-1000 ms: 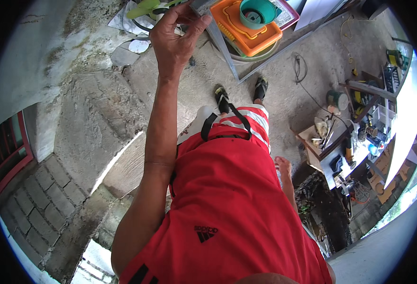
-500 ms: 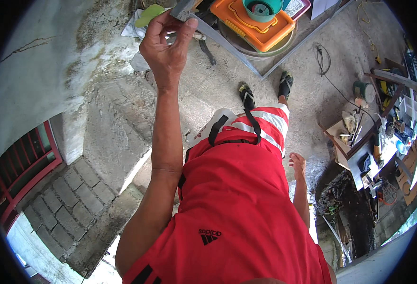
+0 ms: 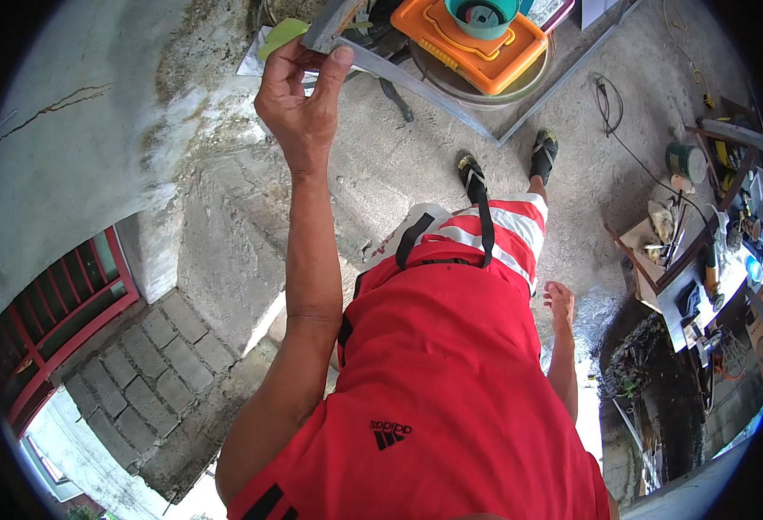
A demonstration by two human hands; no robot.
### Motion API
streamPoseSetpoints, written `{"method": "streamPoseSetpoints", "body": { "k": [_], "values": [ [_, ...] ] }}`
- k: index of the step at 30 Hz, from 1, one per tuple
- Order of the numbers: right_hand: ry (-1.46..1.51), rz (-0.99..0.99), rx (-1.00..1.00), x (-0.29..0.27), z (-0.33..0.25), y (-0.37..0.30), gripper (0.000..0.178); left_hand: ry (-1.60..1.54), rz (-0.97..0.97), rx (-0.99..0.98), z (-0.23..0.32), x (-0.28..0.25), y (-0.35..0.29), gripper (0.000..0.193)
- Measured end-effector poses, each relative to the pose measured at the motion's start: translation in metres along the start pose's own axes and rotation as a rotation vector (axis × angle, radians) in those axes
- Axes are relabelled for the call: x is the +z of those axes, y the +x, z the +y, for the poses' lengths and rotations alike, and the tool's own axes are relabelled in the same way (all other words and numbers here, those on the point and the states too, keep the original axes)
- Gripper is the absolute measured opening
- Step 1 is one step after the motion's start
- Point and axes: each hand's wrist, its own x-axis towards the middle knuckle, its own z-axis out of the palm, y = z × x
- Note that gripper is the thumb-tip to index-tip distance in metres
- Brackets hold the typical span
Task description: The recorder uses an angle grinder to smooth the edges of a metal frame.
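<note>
My left hand (image 3: 302, 108) is raised at the top, thumb and fingers pinched on the end of a grey metal frame (image 3: 416, 82). A green leaf (image 3: 283, 36) shows just beyond those fingers. The frame's bars run to a corner near my feet and bend away to the upper right. My right hand (image 3: 559, 305) hangs low beside my striped shorts, its fingers loosely bent and slightly apart, with nothing in them.
Within the frame, an orange case (image 3: 477, 52) carries a teal bowl (image 3: 483, 17) above a round glass-like top. A black cable (image 3: 611, 108) lies on the concrete. Tools crowd a bench (image 3: 702, 277) at right. Grey blocks (image 3: 147, 373) and a red window grille (image 3: 69, 321) stand left.
The view has shifted slightly, so the floor and bench sit further right. My left hand keeps its pinch on the frame end; my right hand still hangs at my side.
</note>
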Motion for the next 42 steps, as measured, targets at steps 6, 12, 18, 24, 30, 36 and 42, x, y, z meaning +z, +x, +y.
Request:
{"method": "streamPoseSetpoints", "body": {
  "k": [6,12,18,24,30,36,42],
  "values": [
    [0.003,0.001,-0.009,0.002,0.003,0.006,0.03,-0.001,0.001,0.006,0.002,0.0,0.0,0.032],
    [0.009,-0.006,0.008,0.005,0.011,0.007,0.028,-0.01,-0.004,0.031,0.001,0.001,-0.001,0.034],
    [0.033,0.001,0.014,0.006,0.017,0.003,0.026,-0.032,-0.045,0.05,0.001,-0.001,-0.001,0.037],
    [0.017,0.011,-0.001,0.007,0.021,0.001,0.029,-0.004,-0.022,0.038,0.003,0.001,0.0,0.036],
    [0.043,0.013,0.002,0.008,0.023,0.002,0.028,0.049,0.066,0.016,0.006,0.006,0.002,0.03],
    [0.041,0.053,0.034,0.004,0.021,-0.001,0.027,0.147,0.072,0.047,0.006,0.007,0.003,0.027],
    [0.05,0.09,-0.015,0.001,0.016,-0.008,0.028,0.079,0.013,-0.004,0.01,0.009,0.003,0.034]
  ]
}}
